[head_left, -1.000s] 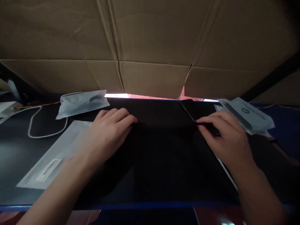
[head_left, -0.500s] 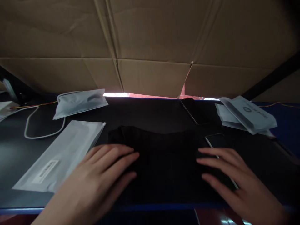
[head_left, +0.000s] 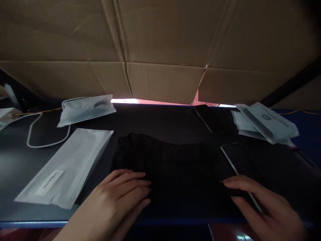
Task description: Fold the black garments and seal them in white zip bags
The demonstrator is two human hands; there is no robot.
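A piece of black cloth [head_left: 170, 160] lies on the dark table, its outline hard to tell from the tabletop. My left hand [head_left: 120, 201] rests flat on the cloth's left part, palm down, fingers stretched out. At the right, my right hand [head_left: 260, 204] is by the cloth's right side, thumb and index finger apart; whether any cloth edge is between them is too dark to tell. Partly beneath that hand lies a phone-like slab with a pale edge [head_left: 229, 159]. A frosted zip bag with a barcode label [head_left: 67, 164] lies left of the cloth.
Another frosted bag [head_left: 87, 108] and a white cable [head_left: 28, 135] are at the back left. A dark phone [head_left: 209, 118] lies behind the cloth. Printed bags [head_left: 271, 122] are piled at the back right. Brown cardboard [head_left: 160, 40] hangs behind the table.
Both hands have moved nearer the table's front edge, the right one also further right. More of the cloth's upper left part shows, and the left fingers lie flatter.
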